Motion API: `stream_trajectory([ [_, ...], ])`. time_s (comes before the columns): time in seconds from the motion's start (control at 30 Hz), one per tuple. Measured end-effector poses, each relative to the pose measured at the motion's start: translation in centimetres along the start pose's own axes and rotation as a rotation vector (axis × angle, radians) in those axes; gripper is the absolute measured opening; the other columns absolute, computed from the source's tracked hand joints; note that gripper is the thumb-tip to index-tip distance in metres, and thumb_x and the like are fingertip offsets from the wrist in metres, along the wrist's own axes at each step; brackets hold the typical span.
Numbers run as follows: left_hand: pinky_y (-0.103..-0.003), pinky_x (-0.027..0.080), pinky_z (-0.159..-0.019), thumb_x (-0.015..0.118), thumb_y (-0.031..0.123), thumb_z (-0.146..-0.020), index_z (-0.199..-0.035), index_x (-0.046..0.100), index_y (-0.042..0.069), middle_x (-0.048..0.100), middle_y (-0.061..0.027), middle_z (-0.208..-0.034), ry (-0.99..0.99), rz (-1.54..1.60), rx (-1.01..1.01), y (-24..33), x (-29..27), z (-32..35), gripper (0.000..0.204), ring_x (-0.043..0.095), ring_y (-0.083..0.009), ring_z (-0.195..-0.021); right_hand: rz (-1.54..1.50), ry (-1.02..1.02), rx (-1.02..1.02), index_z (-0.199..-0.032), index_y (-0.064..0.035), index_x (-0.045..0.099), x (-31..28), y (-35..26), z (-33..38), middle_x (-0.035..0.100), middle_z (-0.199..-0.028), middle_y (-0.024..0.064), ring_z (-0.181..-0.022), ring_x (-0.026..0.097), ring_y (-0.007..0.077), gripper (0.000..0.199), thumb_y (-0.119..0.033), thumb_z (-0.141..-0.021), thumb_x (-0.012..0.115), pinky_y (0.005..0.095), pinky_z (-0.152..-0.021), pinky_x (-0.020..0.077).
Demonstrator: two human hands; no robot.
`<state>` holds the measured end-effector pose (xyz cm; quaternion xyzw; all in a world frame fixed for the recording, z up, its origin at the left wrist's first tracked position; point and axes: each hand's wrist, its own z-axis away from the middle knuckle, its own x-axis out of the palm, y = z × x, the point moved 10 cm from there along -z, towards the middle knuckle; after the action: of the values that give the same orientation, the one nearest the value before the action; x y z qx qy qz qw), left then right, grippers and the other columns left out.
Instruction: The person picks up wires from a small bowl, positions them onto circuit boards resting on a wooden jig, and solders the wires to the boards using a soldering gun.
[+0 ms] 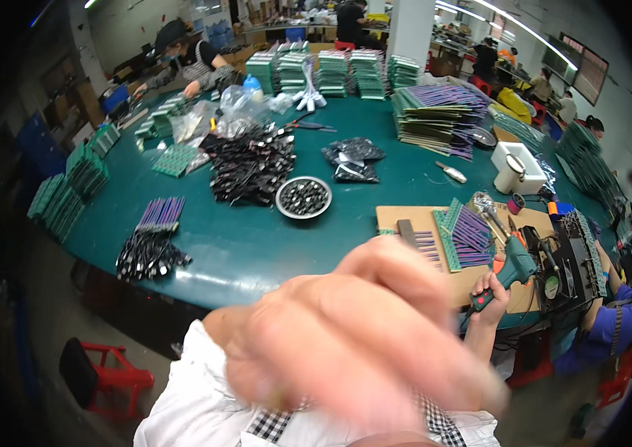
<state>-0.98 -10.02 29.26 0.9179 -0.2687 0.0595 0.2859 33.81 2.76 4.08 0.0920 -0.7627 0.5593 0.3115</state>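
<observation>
My left hand [361, 320] is raised close to the camera and covers much of the lower middle. Its fingers are bent and smeared by motion, so whether it holds anything is hidden. At the right, my right hand [490, 294] is wrapped round the handle of a green heat gun [519, 264], whose silver nozzle points away and to the left. The gun is over a brown board [390, 217] on the green table. Close by on that board lie a green panel strip [446, 238] and several narrow purple strips [474, 232].
A bowl of small dark parts [304, 198] and a heap of black cables [249, 164] occupy the table's [212, 246] middle. Stacked panels [443, 119] stand behind. A person in purple [592, 339] sits at right, another [189, 63] works at far left. A red stool [118, 376] stands lower left.
</observation>
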Motion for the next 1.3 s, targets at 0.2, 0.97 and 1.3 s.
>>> stream_trajectory([
  [0.2, -0.039, 0.046, -0.072, 0.057, 0.024, -0.087, -0.111, 0.054, 0.004, 0.063, -0.0128, -0.088, -0.575, -0.116, -0.368, -3.3, 8.7, -2.6, 0.032, 0.058, -0.0314, -0.079, -0.006, -0.117, 0.118, -0.099, -0.0039, 0.048, -2.4, 2.1, 0.3, 0.043, -0.067, 0.0022, -0.061, 0.047, 0.012, 0.014, -0.014, -0.089, 0.049, 0.0241, -0.057, 0.0405],
  [0.97, -0.037, 0.042, -0.095, 0.07, 0.01, -0.074, -0.111, 0.064, 0.015, 0.058, -0.0093, -0.12, 0.448, -1.958, -0.389, -10.3, -46.4, 6.9, 0.037, 0.051, -0.031, -0.113, 0.069, -0.178, -0.042, -0.129, 0.0051, 0.036, 0.9, -3.0, 4.6, 0.041, -0.068, 0.0037, -0.057, 0.043, 0.0105, 0.042, -0.004, -0.089, 0.046, 0.0224, -0.05, 0.0378],
  [1.3, -0.041, 0.051, -0.076, 0.065, 0.025, -0.079, -0.09, 0.071, 0.006, 0.068, -0.0168, -0.087, 0.122, -1.748, -0.692, -11.9, -47.6, 10.3, 0.023, 0.065, -0.0346, -0.085, 0.149, -0.121, -0.055, -0.127, 0.0067, 0.037, 3.3, -5.4, 7.0, 0.041, -0.063, 0.0042, -0.051, 0.046, 0.0126, 0.053, -0.006, -0.079, 0.056, 0.0226, -0.045, 0.0398],
])
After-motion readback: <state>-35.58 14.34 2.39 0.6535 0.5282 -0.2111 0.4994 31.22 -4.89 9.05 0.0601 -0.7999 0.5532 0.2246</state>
